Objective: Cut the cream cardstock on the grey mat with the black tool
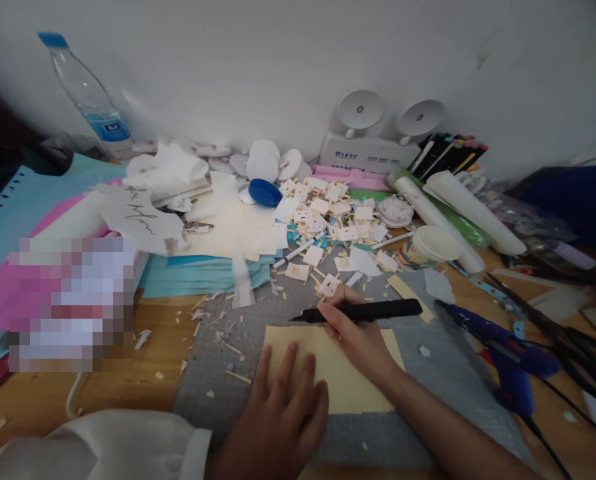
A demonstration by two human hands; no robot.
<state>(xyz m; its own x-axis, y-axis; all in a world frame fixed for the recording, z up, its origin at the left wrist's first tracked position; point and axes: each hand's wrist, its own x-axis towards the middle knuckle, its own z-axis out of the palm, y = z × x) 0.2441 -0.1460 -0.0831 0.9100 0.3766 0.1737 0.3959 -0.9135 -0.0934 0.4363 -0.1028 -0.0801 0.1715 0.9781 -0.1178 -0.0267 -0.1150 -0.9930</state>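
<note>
A pale yellow sheet of paper [351, 383] lies on the grey cutting mat [228, 360] in front of me. My left hand [291, 400] rests flat on the sheet's left part, fingers spread. Over the sheet's upper edge, my right hand [351, 327] grips a black marker pen [378, 309], its tip pointing left and its back end right. Whether the tip touches anything is unclear. Just beyond the right hand lies a small white paper square with black marks [329, 285], close to a big pile of similar squares with sticks [323, 207].
A blue glue gun [503, 353] and black scissors [568, 347] lie at the right. A paper cup [431, 245] stands behind, near white paper rolls [438, 220]. Coloured sheets [198, 275] and a water bottle [88, 100] occupy the left. Paper scraps litter the mat.
</note>
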